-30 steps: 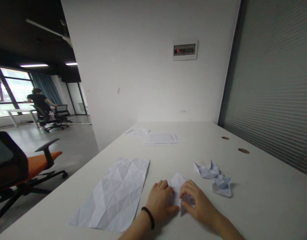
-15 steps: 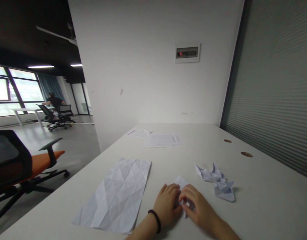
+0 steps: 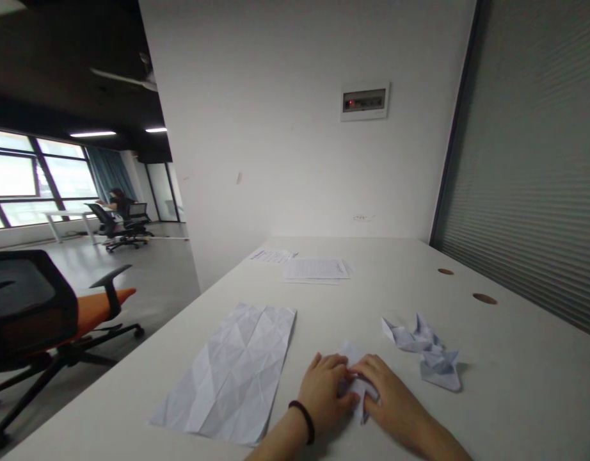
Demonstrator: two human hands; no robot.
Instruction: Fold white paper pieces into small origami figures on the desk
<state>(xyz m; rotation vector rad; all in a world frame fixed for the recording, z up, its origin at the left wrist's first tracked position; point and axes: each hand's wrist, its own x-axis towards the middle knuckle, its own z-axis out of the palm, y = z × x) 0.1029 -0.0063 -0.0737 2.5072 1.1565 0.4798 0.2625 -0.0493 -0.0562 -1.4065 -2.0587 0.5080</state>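
Two bare hands meet over a small piece of folded paper (image 3: 365, 387) at the near edge of a white table (image 3: 391, 269), its far tip and lower point showing between the fingers. The right hand (image 3: 391, 400) pinches a flap between thumb and fingers; the left hand (image 3: 326, 390), a dark band (image 3: 302, 419) at its wrist, bends over the paper's left side, fingertips close to the right hand's — whether it grips or only presses cannot be told, as its underside is hidden. The folding looks partway done: flaps are turned in, but the shape appears loose and unsettled, and how many folds remain cannot be read from this view. Beyond the right hand lie crumpled-looking folded paper shapes (image 3: 439, 368), with raised points, seemingly further along; where one ends and another begins is unclear. To the left, a large creased sheet (image 3: 232, 368) lies spread out, covered in crossing fold lines, with neither hand on it. Printed pages (image 3: 317, 269) rest farther back. The one box-like holder in sight is a wall panel (image 3: 365, 101) — behind its little window, a row of dim fittings and a red light
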